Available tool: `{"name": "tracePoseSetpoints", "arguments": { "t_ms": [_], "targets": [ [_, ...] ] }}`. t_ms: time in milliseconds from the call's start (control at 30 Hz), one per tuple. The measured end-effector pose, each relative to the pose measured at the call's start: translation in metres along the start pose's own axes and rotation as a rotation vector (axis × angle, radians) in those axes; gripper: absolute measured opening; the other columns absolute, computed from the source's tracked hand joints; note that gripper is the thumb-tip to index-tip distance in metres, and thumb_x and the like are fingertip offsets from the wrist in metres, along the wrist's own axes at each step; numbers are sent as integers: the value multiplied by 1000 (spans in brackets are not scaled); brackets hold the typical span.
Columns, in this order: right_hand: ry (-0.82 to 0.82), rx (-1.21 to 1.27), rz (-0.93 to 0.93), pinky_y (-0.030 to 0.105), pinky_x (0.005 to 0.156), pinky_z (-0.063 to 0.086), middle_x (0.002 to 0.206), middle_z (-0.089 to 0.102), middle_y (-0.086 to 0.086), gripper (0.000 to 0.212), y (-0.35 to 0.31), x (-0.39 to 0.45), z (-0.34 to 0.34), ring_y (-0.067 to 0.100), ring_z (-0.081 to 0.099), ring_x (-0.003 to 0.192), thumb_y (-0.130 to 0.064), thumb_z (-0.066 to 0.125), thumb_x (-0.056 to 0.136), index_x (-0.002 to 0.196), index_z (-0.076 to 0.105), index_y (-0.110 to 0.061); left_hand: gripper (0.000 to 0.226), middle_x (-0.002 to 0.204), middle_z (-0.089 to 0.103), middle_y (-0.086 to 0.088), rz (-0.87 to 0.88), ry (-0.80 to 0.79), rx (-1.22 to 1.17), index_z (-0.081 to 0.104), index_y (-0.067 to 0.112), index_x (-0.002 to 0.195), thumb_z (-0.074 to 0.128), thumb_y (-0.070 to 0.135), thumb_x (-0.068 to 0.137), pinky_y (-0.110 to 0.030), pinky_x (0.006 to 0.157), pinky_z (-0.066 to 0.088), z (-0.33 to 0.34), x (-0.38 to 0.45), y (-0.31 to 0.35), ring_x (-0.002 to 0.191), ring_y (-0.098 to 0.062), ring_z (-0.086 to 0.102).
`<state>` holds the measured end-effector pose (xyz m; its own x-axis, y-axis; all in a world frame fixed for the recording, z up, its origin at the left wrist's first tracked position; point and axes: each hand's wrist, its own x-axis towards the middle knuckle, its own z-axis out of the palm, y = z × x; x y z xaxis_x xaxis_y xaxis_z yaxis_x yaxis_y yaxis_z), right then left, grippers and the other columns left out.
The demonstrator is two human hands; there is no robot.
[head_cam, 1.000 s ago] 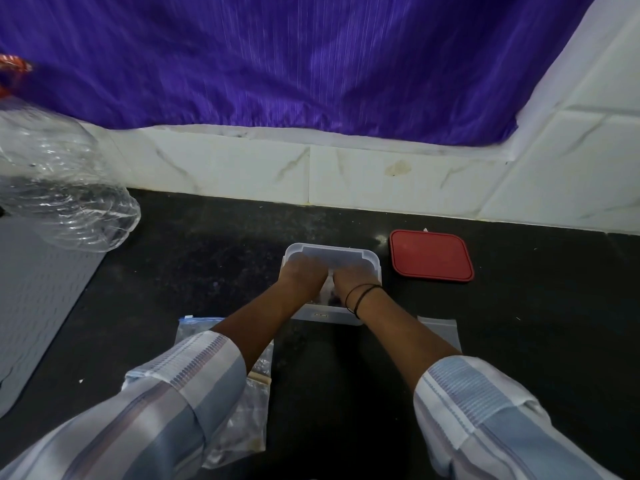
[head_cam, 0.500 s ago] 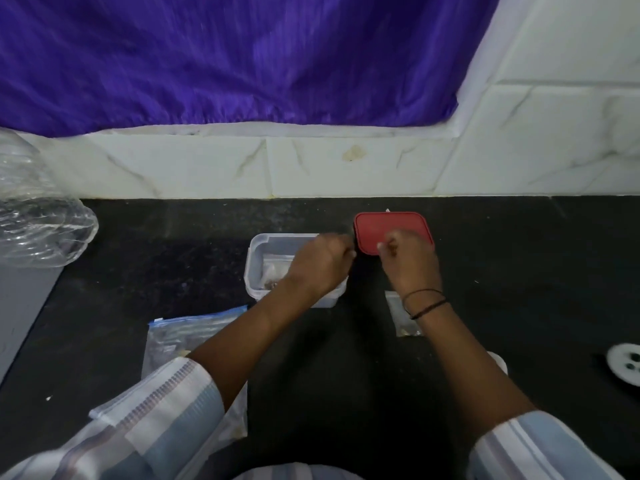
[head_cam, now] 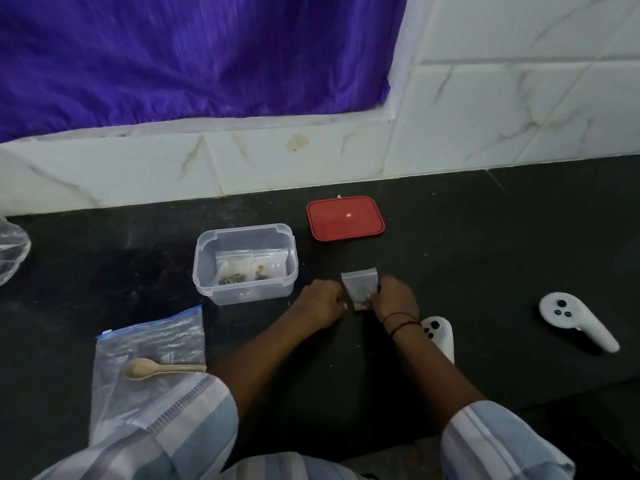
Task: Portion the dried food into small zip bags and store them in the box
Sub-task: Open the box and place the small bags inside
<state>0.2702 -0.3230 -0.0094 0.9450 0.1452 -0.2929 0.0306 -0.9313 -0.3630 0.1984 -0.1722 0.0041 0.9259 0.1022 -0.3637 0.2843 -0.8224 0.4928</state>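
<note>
Small zip bag (head_cam: 359, 289) with a little dark dried food at its bottom, lying on the black table (head_cam: 485, 244) just right of the clear box (head_cam: 245, 263), pinched at its left edge by the left hand (head_cam: 320, 299) and at its right edge by the right hand (head_cam: 394, 297), fingers curled onto the plastic. Two filled bags already standing inside the box; red lid (head_cam: 345, 218) lying beyond, apart from it. Large zip bag (head_cam: 149, 362) with a wooden spoon (head_cam: 162, 368) on top at near left; two white controllers (head_cam: 575, 320) at right. Risks, judged: seal left partly unpressed, spilling contents when lifted; thin plastic slipping from a light pinch; box nudged by the left wrist during transfer.
</note>
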Motion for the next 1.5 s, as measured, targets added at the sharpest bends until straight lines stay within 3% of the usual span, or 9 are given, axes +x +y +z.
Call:
{"name": "tracePoseSetpoints", "arguments": {
  "t_ms": [167,400,467,533,700,933,1067,1200,1500],
  "targets": [
    [37,49,-79,33,81,49,104,68,14,16,-7,3,0,30,64,99,-12,53,93,100,65,-6,21,107,69,-8,-19,93,-70,67,16,106,65,32,93,-40,88,55,-4,-11,-13,97,-24,67],
    [91,484,-261,42,70,59,86,62,5,11,-60,-8,-28,24,67,76,-9,56,92,85,52,-18,21,106,72,-2,12,302,-214,68,18,115,65,26,96,-26,87,55,-23,-57,-42,93,-10,67],
    [107,553,-362,34,57,59,87,62,5,14,-86,-13,-42,23,68,71,-6,59,90,90,49,-17,17,104,72,1,52,385,-210,68,21,112,65,26,96,-16,81,51,-30,-74,-50,88,-4,64],
    [91,584,-458,26,51,54,91,60,6,19,-111,-20,-51,26,68,71,-4,57,91,96,44,-17,12,100,73,1,90,503,-189,70,20,106,66,22,95,-19,80,53,-40,-91,-56,84,-4,64],
    [-23,337,-645,49,75,57,91,57,2,19,-164,-22,-37,31,66,83,0,51,92,100,52,-17,11,102,74,-4,66,706,-215,71,14,104,68,15,93,-31,78,60,-68,-116,-80,87,-13,70],
    [-240,-229,-631,35,97,48,124,63,17,27,-212,-10,10,32,60,115,-5,51,95,119,63,-1,4,93,69,-6,-87,927,-129,69,11,94,69,11,90,-40,72,58,-82,-128,-138,81,-20,64],
    [-232,-401,-526,33,95,47,128,63,16,31,-223,-1,30,29,60,118,-12,49,100,128,56,-1,7,95,64,-6,-164,912,-163,69,10,96,71,12,89,-39,74,56,-77,-123,-160,84,-21,61],
    [-254,-464,-479,32,109,34,144,51,13,40,-228,0,39,26,47,133,-21,41,105,140,46,-1,13,100,61,-2,-200,848,-205,68,14,101,73,19,89,-21,71,46,-69,-122,-169,84,-15,61],
    [-301,-540,-493,34,105,39,135,57,15,37,-228,4,47,28,53,125,-22,49,102,133,53,-1,4,89,62,6,-265,787,-249,68,15,92,65,17,94,-14,65,42,-64,-116,-171,75,-7,55]
  ]
}}
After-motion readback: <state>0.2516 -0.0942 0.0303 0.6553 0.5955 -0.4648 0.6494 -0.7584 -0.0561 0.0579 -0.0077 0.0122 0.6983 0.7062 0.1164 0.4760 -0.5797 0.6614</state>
